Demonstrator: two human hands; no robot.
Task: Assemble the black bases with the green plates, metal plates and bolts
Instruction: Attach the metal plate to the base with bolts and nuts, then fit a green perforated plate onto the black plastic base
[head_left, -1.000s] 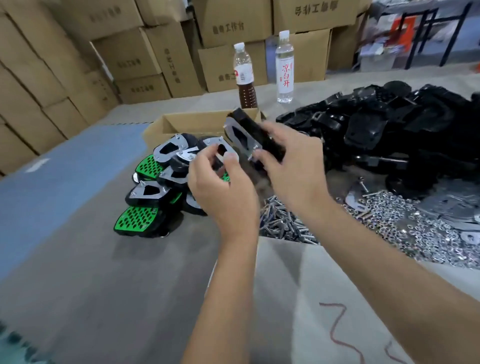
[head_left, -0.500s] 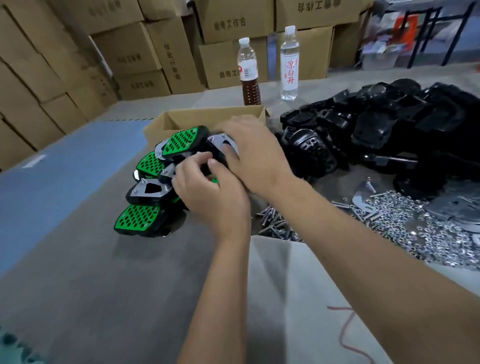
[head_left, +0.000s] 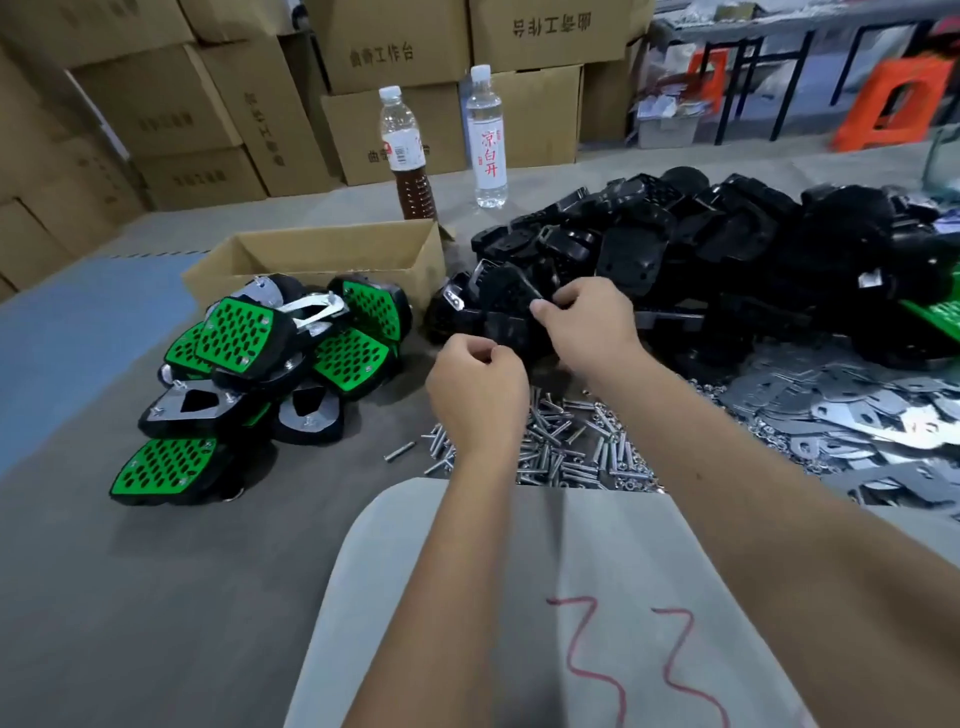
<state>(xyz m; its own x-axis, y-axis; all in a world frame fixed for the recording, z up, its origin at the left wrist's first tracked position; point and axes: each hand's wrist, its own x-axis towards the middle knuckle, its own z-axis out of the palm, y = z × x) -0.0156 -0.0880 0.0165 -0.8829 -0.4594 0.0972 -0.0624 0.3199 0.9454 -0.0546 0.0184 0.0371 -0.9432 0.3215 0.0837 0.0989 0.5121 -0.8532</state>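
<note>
Right hand (head_left: 587, 317) pinches a black base (head_left: 506, 293) in the pile; left hand (head_left: 475, 387) curled, empty

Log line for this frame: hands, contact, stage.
right hand: pinching black plastic base in pile | left hand: curled, empty | stage: picking next base

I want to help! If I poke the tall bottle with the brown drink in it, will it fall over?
The brown-drink bottle probably tips easily: it is tall and narrow and stands upright on a small base. The liquid fills only its lower part, which may steady it somewhat. Once down, its round body would likely roll, perhaps toward the clear water bottle beside it.
</note>
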